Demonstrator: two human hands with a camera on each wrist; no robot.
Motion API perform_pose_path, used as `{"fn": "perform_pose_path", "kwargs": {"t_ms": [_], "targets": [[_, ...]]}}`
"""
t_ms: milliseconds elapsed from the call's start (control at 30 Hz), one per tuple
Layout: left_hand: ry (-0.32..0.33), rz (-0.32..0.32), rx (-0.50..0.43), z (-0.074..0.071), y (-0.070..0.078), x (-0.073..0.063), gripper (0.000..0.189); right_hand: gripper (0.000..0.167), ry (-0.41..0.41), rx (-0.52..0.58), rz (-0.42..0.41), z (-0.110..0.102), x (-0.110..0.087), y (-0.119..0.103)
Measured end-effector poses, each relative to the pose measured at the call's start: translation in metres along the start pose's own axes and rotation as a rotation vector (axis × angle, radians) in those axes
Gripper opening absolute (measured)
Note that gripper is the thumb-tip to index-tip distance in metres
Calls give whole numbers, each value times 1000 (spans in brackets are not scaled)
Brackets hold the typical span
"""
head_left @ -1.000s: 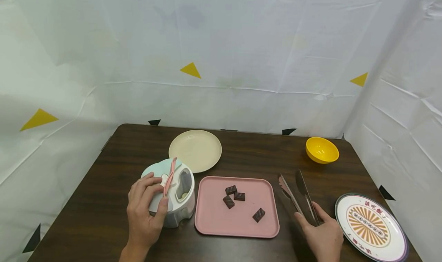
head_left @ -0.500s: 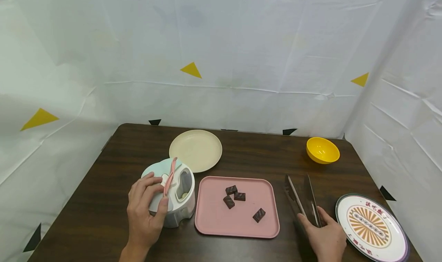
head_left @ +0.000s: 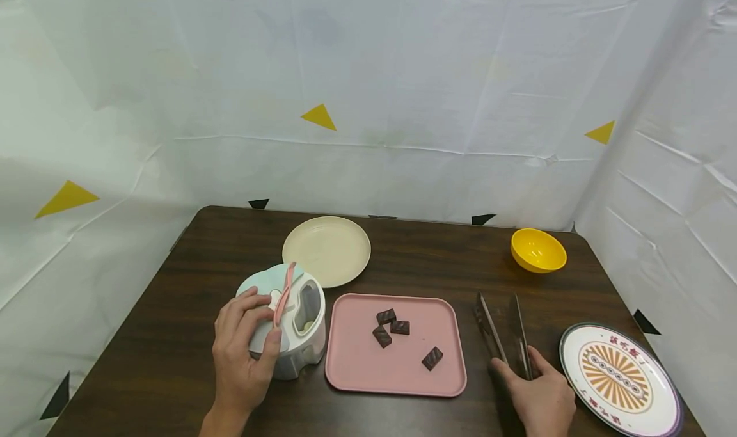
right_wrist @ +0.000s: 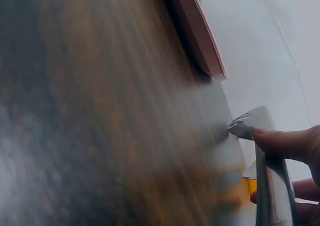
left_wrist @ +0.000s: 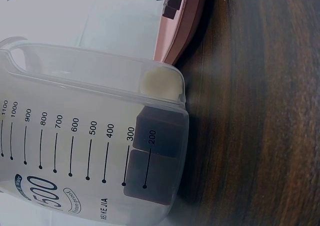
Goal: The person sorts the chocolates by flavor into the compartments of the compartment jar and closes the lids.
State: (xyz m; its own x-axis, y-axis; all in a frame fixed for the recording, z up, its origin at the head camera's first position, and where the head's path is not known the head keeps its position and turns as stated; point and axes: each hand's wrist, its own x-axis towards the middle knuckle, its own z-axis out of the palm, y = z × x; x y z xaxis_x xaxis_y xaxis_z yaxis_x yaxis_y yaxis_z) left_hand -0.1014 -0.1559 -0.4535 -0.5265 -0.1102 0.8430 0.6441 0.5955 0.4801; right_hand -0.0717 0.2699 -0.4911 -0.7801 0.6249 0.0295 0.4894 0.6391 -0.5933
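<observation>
My left hand grips the lid of a divided storage container, its thumb by one end of the pink carrying handle. In the left wrist view, the clear wall has measuring marks, with dark blocks and a pale rounded piece inside. My right hand holds metal tongs near their base, the arms spread apart with nothing between them. Between the hands, a pink tray carries several dark, ridged chocolate pieces, three bunched together and another apart.
Behind the container is a cream plate. A yellow bowl stands at the back right. To the right of my right hand lies a patterned white plate near the edge of the dark wooden table. White sheeting surrounds the table.
The tongs' tips have swung to the right, away from the tray, and the right hand has shifted slightly. The left hand and the container have stayed in place.
</observation>
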Motion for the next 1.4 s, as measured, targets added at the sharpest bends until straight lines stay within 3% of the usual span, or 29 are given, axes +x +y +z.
{"fn": "perform_pose_path", "kwargs": {"t_ms": [200,600,733,867,1033,1200,1400], "targets": [[0,0,-1,0,0,0,19,81,-21,-54,-4,-1,-1,-2],[-9,-9,-1,0,-1,-1,18,101,-121,-122,88,-4,2,-6],[-9,-8,-4,0,0,0,18,99,-72,-105,52,-8,0,-10],[-6,-5,-6,0,0,0,18,77,85,4,-98,-12,-6,-20],[-2,-4,-1,0,0,0,19,48,198,173,-403,-10,-11,-50],[-8,-11,4,-1,0,-1,18,43,81,324,-680,2,-20,-88],[-11,-8,4,-1,1,-1,18,40,-109,440,-905,16,-40,-136]]}}
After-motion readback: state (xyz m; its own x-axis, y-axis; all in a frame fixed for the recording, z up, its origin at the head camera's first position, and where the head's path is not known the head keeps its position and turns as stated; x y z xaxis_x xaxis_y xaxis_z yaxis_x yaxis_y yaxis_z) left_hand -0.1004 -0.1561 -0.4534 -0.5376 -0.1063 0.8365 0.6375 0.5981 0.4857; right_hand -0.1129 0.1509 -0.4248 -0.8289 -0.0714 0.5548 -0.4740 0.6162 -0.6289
